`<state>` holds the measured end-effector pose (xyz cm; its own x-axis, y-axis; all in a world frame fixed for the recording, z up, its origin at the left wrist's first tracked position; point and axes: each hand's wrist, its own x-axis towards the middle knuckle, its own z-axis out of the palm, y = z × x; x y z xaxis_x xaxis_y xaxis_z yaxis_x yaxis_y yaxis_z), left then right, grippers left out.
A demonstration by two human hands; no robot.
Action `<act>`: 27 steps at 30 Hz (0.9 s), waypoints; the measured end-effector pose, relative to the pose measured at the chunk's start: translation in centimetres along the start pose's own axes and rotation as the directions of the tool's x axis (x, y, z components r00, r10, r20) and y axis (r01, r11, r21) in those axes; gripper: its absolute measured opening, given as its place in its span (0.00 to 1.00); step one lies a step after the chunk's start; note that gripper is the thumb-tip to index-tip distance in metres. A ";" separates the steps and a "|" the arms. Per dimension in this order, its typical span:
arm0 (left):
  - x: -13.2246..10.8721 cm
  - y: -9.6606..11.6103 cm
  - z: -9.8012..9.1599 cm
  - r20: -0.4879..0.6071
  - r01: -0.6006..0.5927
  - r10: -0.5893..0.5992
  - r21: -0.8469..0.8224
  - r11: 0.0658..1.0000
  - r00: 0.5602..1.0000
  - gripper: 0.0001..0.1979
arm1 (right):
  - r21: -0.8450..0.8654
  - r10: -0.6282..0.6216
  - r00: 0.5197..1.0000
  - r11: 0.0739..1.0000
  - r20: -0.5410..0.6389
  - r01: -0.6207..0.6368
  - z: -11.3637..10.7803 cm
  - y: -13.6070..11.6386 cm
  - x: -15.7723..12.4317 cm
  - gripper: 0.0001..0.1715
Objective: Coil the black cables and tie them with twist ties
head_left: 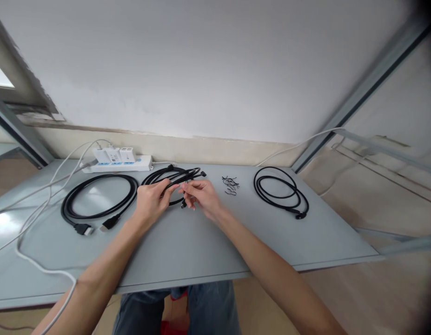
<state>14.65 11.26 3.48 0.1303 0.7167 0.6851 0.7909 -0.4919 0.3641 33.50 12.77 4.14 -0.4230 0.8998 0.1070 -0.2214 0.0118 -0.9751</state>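
Near the middle of the grey table, my left hand (152, 201) is closed on a coiled black cable (175, 176). Close beside it, my right hand (201, 195) has its thumb and fingertips pinched together by the coil. What that pinch holds is too small to make out. One plug end of the cable hangs below the fingers. To the right lies a small heap of black twist ties (230, 184). Left of my hands is a coiled HDMI cable (100, 216), its two plugs toward me. Another coiled black cable (281, 195) rests at the right.
A white power strip (140, 164) with several chargers plugged in stands at the back left. White cords (44, 204) run across the left side, one over my left forearm. The grey table (187, 260) ends at a front edge above my legs. Metal posts (361, 93) rise at both sides.
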 end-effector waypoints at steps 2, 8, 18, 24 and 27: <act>0.0 -0.2 0.0 0.011 0.004 -0.005 0.019 1.000 1.000 0.25 | -0.122 -0.048 0.998 0.992 -0.039 0.043 0.0 -0.4 -0.2 0.27; -0.1 -0.6 0.1 -0.002 0.019 -0.019 0.160 0.987 1.000 0.24 | -0.739 -0.349 0.922 0.663 -0.166 0.118 0.0 -1.2 -0.9 0.29; 0.0 0.2 0.1 -0.036 0.043 -0.040 0.069 0.997 0.999 0.25 | -0.217 -0.093 0.992 0.974 -0.088 0.071 -0.1 -1.2 -0.5 0.31; -0.1 0.3 0.2 -0.006 0.068 -0.068 0.041 0.997 0.998 0.25 | 0.284 0.144 0.985 0.944 0.098 -0.166 -0.4 -0.8 0.0 0.24; -0.1 0.5 0.4 -0.007 0.058 -0.058 0.032 0.998 0.998 0.25 | 0.360 0.143 0.980 0.915 0.136 -0.183 -0.3 -0.6 0.0 0.18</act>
<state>15.24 11.12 3.38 0.0803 0.7404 0.6674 0.8157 -0.4337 0.3829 33.93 12.91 4.63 -0.5656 0.8246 -0.0078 -0.4413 -0.3107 -0.8419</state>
